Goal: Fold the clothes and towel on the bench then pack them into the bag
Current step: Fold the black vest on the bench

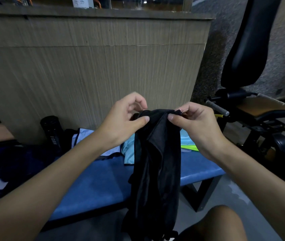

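A person holds a black garment (157, 162) up by its top edge over a blue padded bench (94, 185). The left hand (126, 119) pinches the cloth between thumb and forefinger, its other fingers loosely curled above. The right hand (195, 126), close beside it, grips the same edge with the thumb pressed against bent fingers. The garment hangs bunched and narrow between the two forearms. It falls past the bench's near edge, and its lower end is beside the person's bare knee (225, 223).

On the far side of the bench, partly hidden behind the hands, lie a turquoise cloth (129, 148) and a pale blue garment with dark trim (86, 141). A black bottle (51, 131) stands at the far left against a wood-grain counter (94, 66). A dark blue shape (16, 164) at the left end of the bench is too dim to identify. A black exercise machine (249, 40) stands to the right.
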The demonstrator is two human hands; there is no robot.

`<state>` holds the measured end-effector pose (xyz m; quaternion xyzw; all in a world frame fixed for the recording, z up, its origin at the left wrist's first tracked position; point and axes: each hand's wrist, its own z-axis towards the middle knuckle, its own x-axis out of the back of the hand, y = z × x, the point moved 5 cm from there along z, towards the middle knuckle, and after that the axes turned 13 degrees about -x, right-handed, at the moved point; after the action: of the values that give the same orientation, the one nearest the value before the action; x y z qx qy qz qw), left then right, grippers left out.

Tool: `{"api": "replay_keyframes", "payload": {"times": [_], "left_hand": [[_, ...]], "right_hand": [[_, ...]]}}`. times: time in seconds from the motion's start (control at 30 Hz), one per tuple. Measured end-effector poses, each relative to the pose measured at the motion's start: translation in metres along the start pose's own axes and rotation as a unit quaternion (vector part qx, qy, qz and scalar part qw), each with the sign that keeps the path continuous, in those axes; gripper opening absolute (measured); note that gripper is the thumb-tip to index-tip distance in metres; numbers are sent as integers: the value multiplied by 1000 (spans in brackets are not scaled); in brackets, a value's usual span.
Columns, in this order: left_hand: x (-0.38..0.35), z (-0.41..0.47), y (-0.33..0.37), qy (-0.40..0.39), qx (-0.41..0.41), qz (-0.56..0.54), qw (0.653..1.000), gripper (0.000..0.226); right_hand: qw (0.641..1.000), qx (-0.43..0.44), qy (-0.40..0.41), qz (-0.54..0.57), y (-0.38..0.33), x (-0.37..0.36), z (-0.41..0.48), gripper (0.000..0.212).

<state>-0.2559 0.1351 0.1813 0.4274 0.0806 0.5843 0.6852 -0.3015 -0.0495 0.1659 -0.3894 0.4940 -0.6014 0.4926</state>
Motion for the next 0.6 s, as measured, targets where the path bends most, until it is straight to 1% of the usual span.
{"api": "replay_keyframes", "payload": {"times": [0.13, 0.2, 0.23, 0.37, 0.47, 0.5, 0.57, 0.6], "left_hand": [[-2, -4, -2, -15, -4, 24, 1000, 27], [-5, -6, 2, -17, -27, 28, 999, 35], [-6, -6, 3, -21, -41, 37, 998, 36], [-6, -5, 3, -23, -58, 81, 995, 21], [-3, -4, 0, -2, -47, 107, 993, 28], [-3, -4, 0, 0, -41, 107, 993, 25], [-5, -4, 0, 1, -20, 86, 996, 10], [-6, -4, 2, -1, -10, 82, 997, 19]], "right_hand": [[999, -4, 30, 12, -2, 2, 1, 19], [999, -6, 40, 11, -3, 2, 1, 22], [999, -7, 46, 11, -4, 1, 1, 23], [998, -2, 66, 5, -6, 4, 2, 26], [997, -2, 71, 6, -9, 6, 2, 27], [997, -2, 71, 7, -10, 6, 1, 27], [997, -2, 73, 10, -10, 7, 1, 26], [997, -2, 76, 11, -10, 7, 1, 26]]}}
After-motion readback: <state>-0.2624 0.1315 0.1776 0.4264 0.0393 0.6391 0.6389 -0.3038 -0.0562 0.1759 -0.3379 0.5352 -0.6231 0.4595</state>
